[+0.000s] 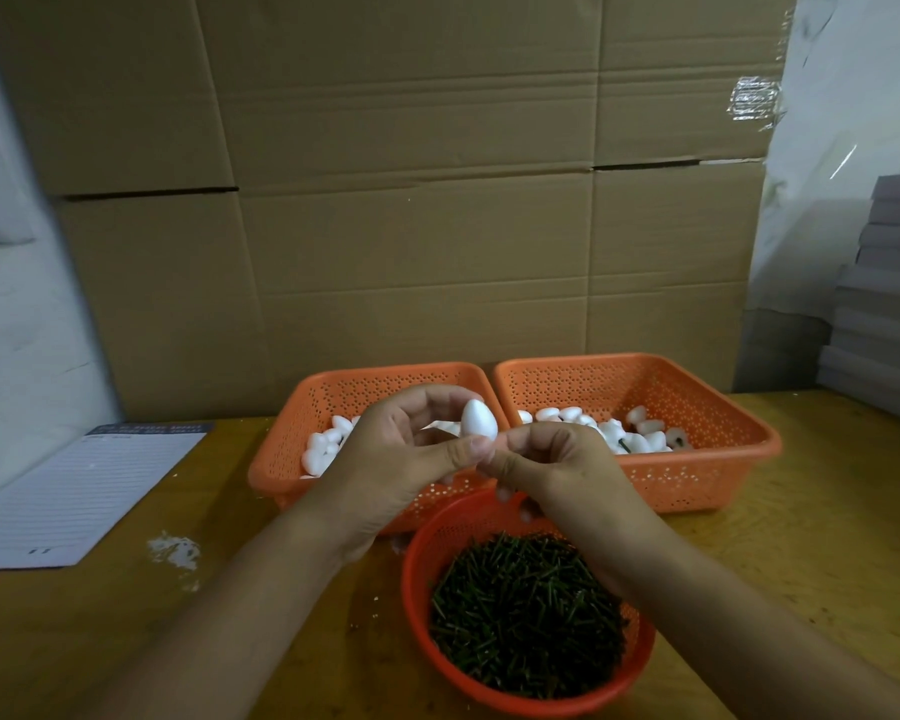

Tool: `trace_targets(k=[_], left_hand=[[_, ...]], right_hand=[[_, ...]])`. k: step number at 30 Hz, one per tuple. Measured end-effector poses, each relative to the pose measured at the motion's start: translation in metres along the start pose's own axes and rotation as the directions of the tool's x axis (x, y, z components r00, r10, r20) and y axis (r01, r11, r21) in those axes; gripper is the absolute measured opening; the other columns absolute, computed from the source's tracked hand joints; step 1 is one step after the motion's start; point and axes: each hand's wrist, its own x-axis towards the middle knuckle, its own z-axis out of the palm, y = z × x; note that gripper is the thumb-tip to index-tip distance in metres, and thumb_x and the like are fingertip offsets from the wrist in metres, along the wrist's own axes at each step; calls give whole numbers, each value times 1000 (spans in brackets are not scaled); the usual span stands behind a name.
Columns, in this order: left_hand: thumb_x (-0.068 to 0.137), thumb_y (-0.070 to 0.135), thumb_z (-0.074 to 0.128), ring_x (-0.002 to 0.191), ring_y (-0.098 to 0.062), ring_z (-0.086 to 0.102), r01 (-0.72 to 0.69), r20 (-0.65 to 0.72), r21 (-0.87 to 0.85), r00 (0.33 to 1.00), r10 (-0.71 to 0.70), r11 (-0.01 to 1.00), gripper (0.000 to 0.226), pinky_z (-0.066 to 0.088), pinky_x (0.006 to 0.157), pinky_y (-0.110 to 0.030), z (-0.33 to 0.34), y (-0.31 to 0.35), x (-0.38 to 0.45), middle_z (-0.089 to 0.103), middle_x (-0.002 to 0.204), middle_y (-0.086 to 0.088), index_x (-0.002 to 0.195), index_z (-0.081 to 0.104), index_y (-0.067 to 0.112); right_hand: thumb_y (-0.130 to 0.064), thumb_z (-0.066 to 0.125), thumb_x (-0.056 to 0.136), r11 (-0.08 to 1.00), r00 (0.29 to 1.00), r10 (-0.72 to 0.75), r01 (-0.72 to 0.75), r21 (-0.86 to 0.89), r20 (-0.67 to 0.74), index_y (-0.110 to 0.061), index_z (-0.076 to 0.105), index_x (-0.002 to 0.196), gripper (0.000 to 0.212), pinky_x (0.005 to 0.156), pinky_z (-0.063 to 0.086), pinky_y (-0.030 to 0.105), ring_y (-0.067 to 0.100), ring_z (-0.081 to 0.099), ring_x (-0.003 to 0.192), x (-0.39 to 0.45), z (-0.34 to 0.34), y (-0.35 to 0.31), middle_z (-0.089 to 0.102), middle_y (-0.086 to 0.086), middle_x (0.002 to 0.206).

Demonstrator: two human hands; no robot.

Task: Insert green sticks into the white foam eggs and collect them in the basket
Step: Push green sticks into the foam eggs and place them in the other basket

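My left hand holds a white foam egg upright between thumb and fingers, above the gap between two orange baskets. My right hand meets it from the right, its fingertips pinched just under the egg; whatever it pinches is hidden. The left orange basket holds plain foam eggs. The right orange basket holds eggs with green sticks in them. A round red basket near me is full of loose green sticks.
A lined paper pad lies at the left on the wooden table. White foam crumbs are scattered near it. Cardboard boxes form a wall behind the baskets. Grey stacked boards stand at the right.
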Motion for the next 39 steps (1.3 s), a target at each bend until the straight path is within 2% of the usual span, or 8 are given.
trace_targets(k=[5,9,14,19,25,35,37,39], left_hand=[[76,27,84,77,-12,69,-8,-13,-6,1000,8,1000,25,51,62,-19,2,-1,0,75,110,-6,98,74,30],[75,30,81,77,-10,68,26,-1,-43,1000,-26,999,24,51,62,-20,3,-2,-1,75,110,-5,98,75,34],[76,25,80,71,-10,64,55,-33,-110,998,-59,992,26,50,59,-21,3,-4,1,75,100,-5,101,74,26],[76,25,81,68,-9,62,51,-35,-122,998,-56,991,25,50,59,-21,1,-5,2,75,101,-8,100,75,27],[74,27,80,67,-9,61,55,-36,-127,998,-60,990,39,49,58,-20,3,-8,2,73,93,-7,110,69,16],[69,33,81,75,-8,65,80,-75,-102,993,-88,991,54,49,61,-22,-1,-5,3,75,111,1,119,66,20],[71,39,78,77,-7,66,96,-140,-83,984,-107,992,54,51,59,-21,-8,-3,6,75,111,1,121,64,23],[84,32,73,75,-7,67,113,-246,-53,961,-123,992,34,51,57,-21,-22,-2,10,76,107,-1,116,66,23]], right_hand=[[-36,72,83,1000,1000,-5,5,9,18,-12,76,80,25,50,45,20,14,55,58,-1,0,-2,65,5,64],[-27,71,90,1000,1000,-20,20,-6,16,-11,78,83,19,50,44,23,19,55,61,0,-1,-3,67,21,71],[-27,71,90,1000,1000,-2,1,13,11,-10,77,86,18,50,44,21,14,54,58,0,-1,-2,64,5,64],[-21,69,92,1000,1000,3,-3,12,15,-10,76,84,15,51,45,21,8,57,58,0,-1,-1,65,3,65],[-20,68,93,999,999,-38,38,-12,-1,-9,77,87,15,52,45,21,12,58,63,0,0,-1,70,20,80],[-15,66,94,999,994,0,4,43,-110,-9,75,79,18,47,45,21,12,58,56,5,-5,-2,68,2,64],[-17,65,94,999,984,5,-13,-44,-179,-11,74,75,22,48,46,24,18,59,56,10,-17,-3,70,7,64],[-21,65,95,967,961,-36,-36,-253,-275,-13,74,75,23,52,49,32,18,62,56,17,-36,0,72,7,66]])
